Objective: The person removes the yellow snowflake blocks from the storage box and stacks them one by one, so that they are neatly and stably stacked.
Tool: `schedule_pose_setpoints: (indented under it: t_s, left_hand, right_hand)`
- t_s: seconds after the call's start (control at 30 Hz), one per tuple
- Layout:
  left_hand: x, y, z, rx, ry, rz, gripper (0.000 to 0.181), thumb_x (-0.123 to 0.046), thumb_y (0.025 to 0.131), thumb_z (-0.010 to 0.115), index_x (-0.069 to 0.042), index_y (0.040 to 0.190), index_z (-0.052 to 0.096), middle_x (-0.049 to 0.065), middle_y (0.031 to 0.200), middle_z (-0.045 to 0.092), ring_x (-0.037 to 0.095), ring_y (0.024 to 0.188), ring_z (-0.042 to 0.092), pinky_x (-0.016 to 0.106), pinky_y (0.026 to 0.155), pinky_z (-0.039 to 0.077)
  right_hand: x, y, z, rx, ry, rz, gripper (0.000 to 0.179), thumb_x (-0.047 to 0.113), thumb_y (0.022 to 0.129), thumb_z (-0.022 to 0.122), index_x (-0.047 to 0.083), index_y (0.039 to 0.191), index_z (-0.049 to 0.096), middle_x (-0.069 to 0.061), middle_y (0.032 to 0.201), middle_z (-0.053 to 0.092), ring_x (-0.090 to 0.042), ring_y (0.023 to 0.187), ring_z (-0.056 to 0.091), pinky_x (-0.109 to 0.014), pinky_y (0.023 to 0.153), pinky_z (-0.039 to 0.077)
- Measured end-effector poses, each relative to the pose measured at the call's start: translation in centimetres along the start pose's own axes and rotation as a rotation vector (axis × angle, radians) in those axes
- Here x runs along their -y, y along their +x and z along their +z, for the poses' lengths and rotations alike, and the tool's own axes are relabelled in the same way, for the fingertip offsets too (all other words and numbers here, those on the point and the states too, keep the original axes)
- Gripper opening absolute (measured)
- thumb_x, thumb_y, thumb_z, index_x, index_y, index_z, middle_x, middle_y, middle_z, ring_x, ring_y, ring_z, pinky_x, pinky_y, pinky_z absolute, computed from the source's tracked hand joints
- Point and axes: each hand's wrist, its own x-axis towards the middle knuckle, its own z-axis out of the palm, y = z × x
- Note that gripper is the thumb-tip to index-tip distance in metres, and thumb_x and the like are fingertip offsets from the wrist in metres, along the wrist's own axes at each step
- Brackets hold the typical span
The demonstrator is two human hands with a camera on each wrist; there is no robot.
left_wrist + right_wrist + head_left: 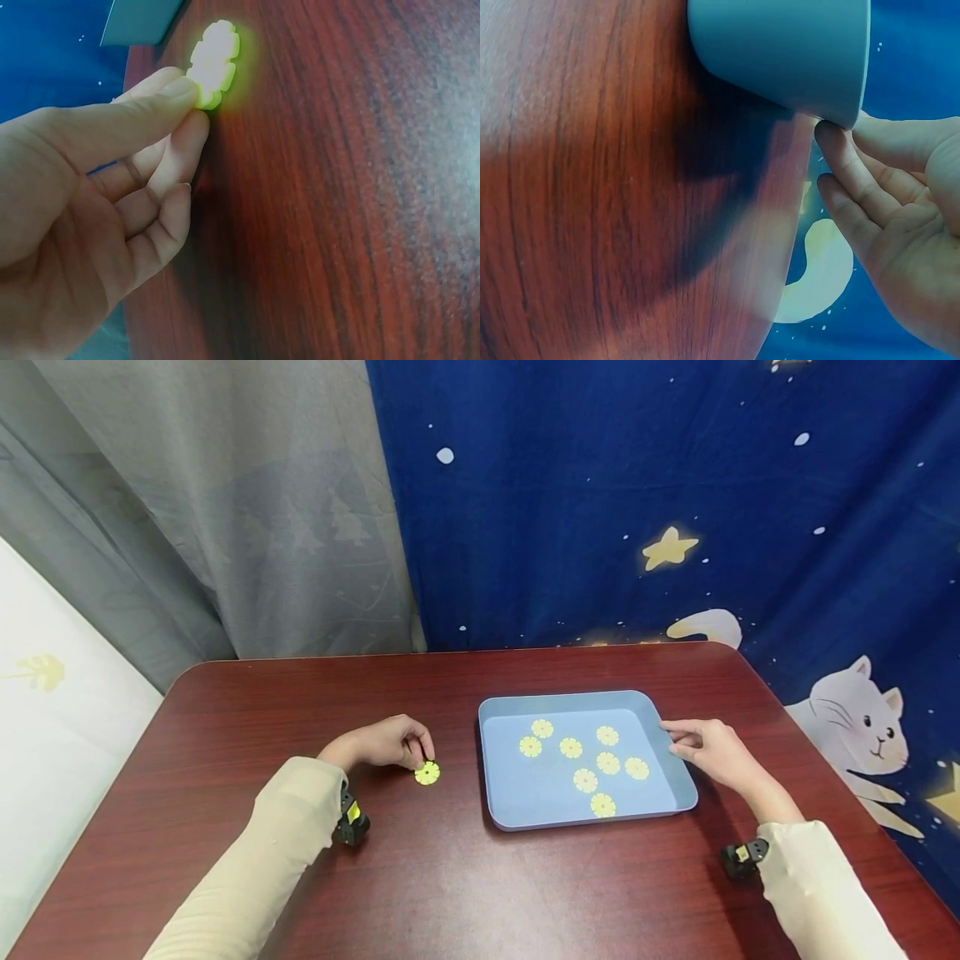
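Observation:
Between thumb and fingers my left hand [392, 743] pinches a yellow notched plastic disc [427, 773] by its edge, left of the tray. The left wrist view shows this disc [216, 60] tilted and brightly lit, its lower end covered by the fingertips. A shallow blue tray [525, 820] lies on the table with several like discs [571, 748] spread flat on its floor. At the tray's right side, my right hand [712, 750] grips the rim. In the right wrist view the thumb and fingers meet at the corner of the tray wall [780, 52].
The dark red wooden table [450, 893] has rounded far corners. Behind it hang a grey curtain [300, 527] and a blue curtain [562, 510] with stars and a cat. A pale panel [60, 760] stands at the left. Each wrist carries a small black camera.

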Motion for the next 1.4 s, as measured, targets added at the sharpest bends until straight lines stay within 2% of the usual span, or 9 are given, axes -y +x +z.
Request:
schedule_pose_setpoints:
  t_s: [0.2,0.37,0.5,0.63,0.83,1.17,1.4]
  left_hand:
    - [-0.2,0.0,-0.1,-0.027,0.031,-0.007,0.009,0.005,0.079,0.062,0.003,0.087,0.064,0.007,0.07,0.061,0.011,0.06,0.05,0.023,0.056,0.042]
    - [-1.4,0.1,-0.3,-0.044,0.042,-0.002,0.005,-0.001,0.081,0.063,0.0,0.086,0.064,0.007,0.069,0.06,0.017,0.057,0.052,0.025,0.054,0.044]
    - [-2.8,0.7,-0.3,-0.053,0.066,0.021,0.004,-0.004,0.082,0.064,-0.002,0.085,0.064,0.005,0.069,0.059,0.014,0.059,0.052,0.026,0.057,0.045]
    - [-4.3,1.4,-0.1,-0.055,0.101,0.053,0.004,-0.007,0.082,0.064,-0.004,0.085,0.064,0.002,0.069,0.059,0.01,0.062,0.051,0.026,0.06,0.045]
    - [-5.8,2.9,0.3,-0.051,0.122,0.115,0.004,-0.007,0.082,0.064,-0.006,0.085,0.065,0.001,0.07,0.059,0.011,0.064,0.053,0.025,0.062,0.045]
    - [-7.6,5.2,0.8,-0.063,0.121,0.128,0.005,-0.007,0.081,0.062,-0.005,0.085,0.064,0.001,0.071,0.057,0.012,0.066,0.051,0.025,0.062,0.044]
    - [-8.7,7.1,1.1,-0.056,0.12,0.07,0.007,-0.008,0.082,0.063,-0.006,0.089,0.064,0.002,0.074,0.059,0.013,0.069,0.051,0.025,0.062,0.044]
  right_hand:
    - [0.0,0.0,0.0,-0.003,0.005,-0.003,0.038,-0.002,0.08,0.065,-0.009,0.117,0.057,-0.024,0.1,0.063,-0.029,0.084,0.062,-0.038,0.07,0.051]
    - [-0.1,-0.1,0.1,-0.009,0.002,-0.006,0.038,-0.002,0.08,0.064,-0.009,0.117,0.057,-0.023,0.098,0.064,-0.028,0.084,0.062,-0.037,0.07,0.052]
    - [-0.1,-0.1,0.1,-0.009,0.004,-0.002,0.038,-0.002,0.081,0.064,-0.009,0.117,0.057,-0.023,0.099,0.063,-0.028,0.084,0.062,-0.037,0.07,0.051]
    - [0.0,-0.2,0.1,-0.006,0.009,0.001,0.038,-0.002,0.081,0.065,-0.009,0.117,0.057,-0.024,0.1,0.063,-0.028,0.084,0.062,-0.037,0.07,0.051]
    - [0.0,-0.1,0.0,-0.005,0.007,0.0,0.038,-0.002,0.081,0.065,-0.009,0.117,0.057,-0.024,0.1,0.063,-0.029,0.084,0.062,-0.037,0.07,0.051]
    - [0.2,0.0,0.0,-0.006,0.005,-0.006,0.038,-0.003,0.08,0.064,-0.009,0.117,0.057,-0.025,0.101,0.062,-0.029,0.084,0.062,-0.036,0.069,0.051]
    - [0.2,-0.1,0.1,-0.007,-0.001,-0.014,0.037,-0.004,0.08,0.064,-0.01,0.116,0.057,-0.026,0.101,0.062,-0.029,0.084,0.062,-0.036,0.069,0.051]
